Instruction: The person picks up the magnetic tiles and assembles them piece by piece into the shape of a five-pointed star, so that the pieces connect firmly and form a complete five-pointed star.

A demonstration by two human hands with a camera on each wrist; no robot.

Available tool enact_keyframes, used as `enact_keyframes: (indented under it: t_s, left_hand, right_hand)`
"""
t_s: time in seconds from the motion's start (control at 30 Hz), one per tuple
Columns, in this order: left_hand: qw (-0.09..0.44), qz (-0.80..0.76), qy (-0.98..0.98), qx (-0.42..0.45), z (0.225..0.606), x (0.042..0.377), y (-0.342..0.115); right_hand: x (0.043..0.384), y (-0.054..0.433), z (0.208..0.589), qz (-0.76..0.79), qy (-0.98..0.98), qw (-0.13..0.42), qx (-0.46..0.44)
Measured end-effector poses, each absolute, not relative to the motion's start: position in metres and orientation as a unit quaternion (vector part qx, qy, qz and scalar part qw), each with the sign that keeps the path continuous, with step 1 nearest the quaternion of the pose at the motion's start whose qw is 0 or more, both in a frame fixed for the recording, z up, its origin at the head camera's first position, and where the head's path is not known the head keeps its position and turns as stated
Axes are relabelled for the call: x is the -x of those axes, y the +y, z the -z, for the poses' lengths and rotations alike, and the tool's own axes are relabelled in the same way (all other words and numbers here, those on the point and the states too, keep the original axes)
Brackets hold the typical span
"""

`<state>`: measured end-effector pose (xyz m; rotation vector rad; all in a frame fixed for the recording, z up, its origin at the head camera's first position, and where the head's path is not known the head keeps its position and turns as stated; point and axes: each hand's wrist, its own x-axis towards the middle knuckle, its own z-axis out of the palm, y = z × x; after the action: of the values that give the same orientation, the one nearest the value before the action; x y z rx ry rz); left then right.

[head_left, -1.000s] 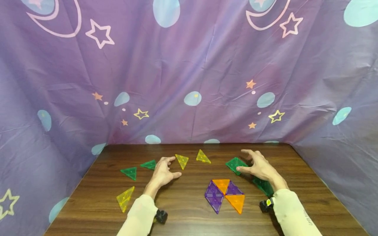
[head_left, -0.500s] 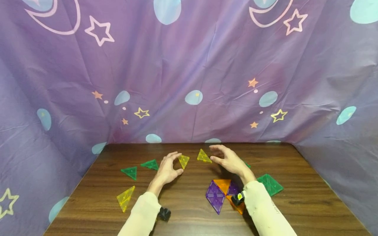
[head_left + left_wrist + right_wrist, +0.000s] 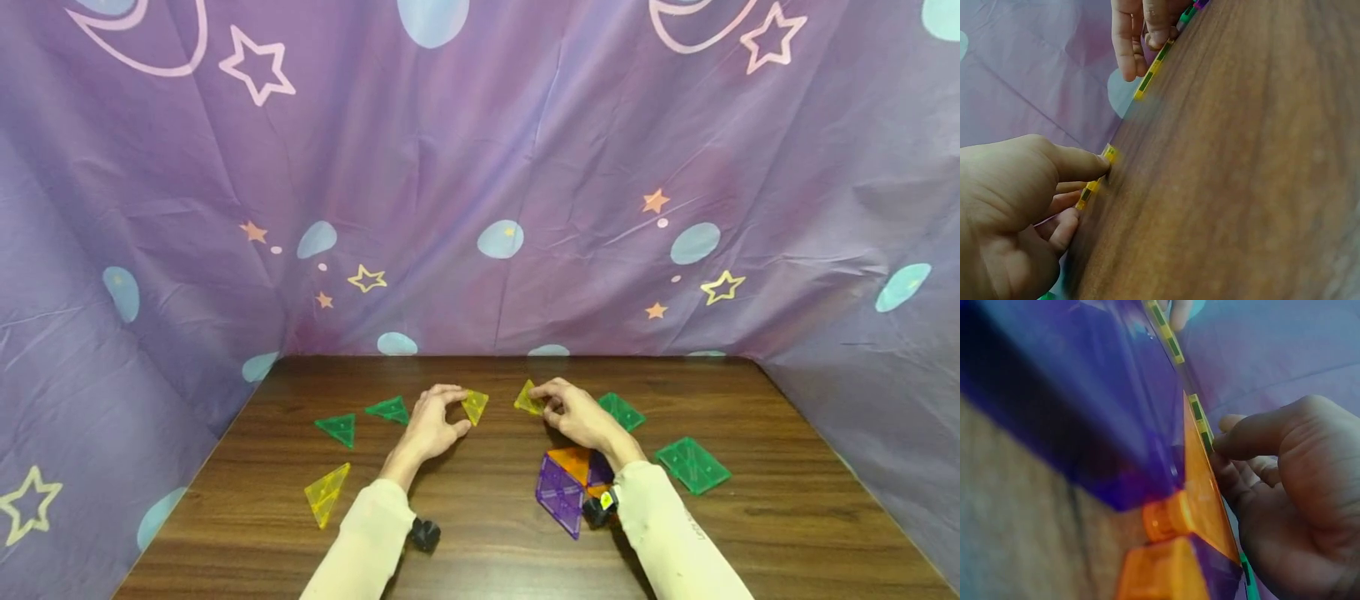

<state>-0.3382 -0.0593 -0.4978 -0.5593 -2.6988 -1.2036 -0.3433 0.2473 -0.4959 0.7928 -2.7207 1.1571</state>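
Note:
At the back middle of the table, my left hand (image 3: 431,425) pinches a yellow triangular magnetic tile (image 3: 476,406) by its left side. The left wrist view has the thumb on that tile's near edge (image 3: 1092,187), with other fingers behind it. A short gap to the right, my right hand (image 3: 581,415) holds a second yellow triangular tile (image 3: 527,398) at its right corner, fingers over part of it. In the right wrist view, thumb and fingers meet at the end of this tile (image 3: 1200,422). Both tiles lie low at the tabletop.
Purple tiles (image 3: 559,493) and orange tiles (image 3: 570,461) lie joined under my right forearm, partly hidden. Green tiles (image 3: 693,465) lie to the right. Two green triangles (image 3: 339,429) and another yellow triangle (image 3: 327,493) lie left. A purple cloth (image 3: 495,308) hangs behind the table (image 3: 480,533).
My right hand has left the green tiles, moved left and taken hold of the right yellow triangle. My left hand has shifted slightly right and closed on the other yellow triangle.

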Motion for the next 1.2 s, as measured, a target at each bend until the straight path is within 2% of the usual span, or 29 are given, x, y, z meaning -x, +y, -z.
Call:
enact_keyframes:
  t_s: [0.2, 0.43, 0.83, 1.13, 1.2]
  left_hand:
    - [0.074, 0.394, -0.899, 0.175, 0.499, 0.338, -0.061]
    - [0.091, 0.392, -0.900, 0.170, 0.504, 0.336, -0.062]
    - [0.086, 0.379, -0.904, 0.176, 0.503, 0.337, -0.061]
    - [0.163, 0.380, -0.886, 0.211, 0.525, 0.359, -0.068]
    - [0.163, 0.388, -0.882, 0.212, 0.528, 0.364, -0.069]
  right_hand:
    - [0.343, 0.249, 0.498, -0.351, -0.900, 0.064, -0.251]
    - [0.340, 0.253, 0.504, -0.397, -0.897, 0.016, -0.195]
    - [0.341, 0.250, 0.497, -0.413, -0.897, -0.003, -0.157]
    - [0.343, 0.248, 0.494, -0.378, -0.908, 0.034, -0.176]
    - [0.343, 0.248, 0.495, -0.378, -0.907, 0.042, -0.179]
